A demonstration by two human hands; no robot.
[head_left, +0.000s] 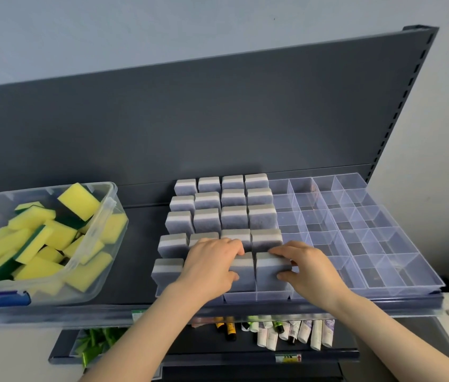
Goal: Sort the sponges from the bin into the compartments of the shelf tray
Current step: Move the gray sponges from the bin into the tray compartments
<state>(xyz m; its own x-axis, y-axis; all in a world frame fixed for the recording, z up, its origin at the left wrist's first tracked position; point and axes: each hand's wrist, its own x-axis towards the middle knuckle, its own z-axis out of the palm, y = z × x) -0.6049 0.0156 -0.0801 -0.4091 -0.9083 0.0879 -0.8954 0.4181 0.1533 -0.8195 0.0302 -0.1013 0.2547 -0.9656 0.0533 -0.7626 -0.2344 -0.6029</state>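
Note:
A clear compartment tray (399, 274) lies on the dark shelf. Its left columns hold several grey-and-white sponges standing on edge, such as the one at the back (233, 183). My left hand (209, 267) grips a grey sponge (244, 271) in the front row, fingers over its top and thumb on its front face. My right hand (304, 267) pinches the neighbouring grey sponge (270, 271) by its right end, fingers on top and thumb on its front. Both sponges stand in front-row compartments. A clear bin (102, 216) at the left holds several yellow-and-green sponges (80, 201).
The tray's right half shows bare clear compartments (355, 216). A dark back panel (217, 119) rises behind the shelf. On the lower shelf lie small tubes and bottles (286, 333) and green packets (93, 346). The bin's blue lid edge (0, 299) sits at the front left.

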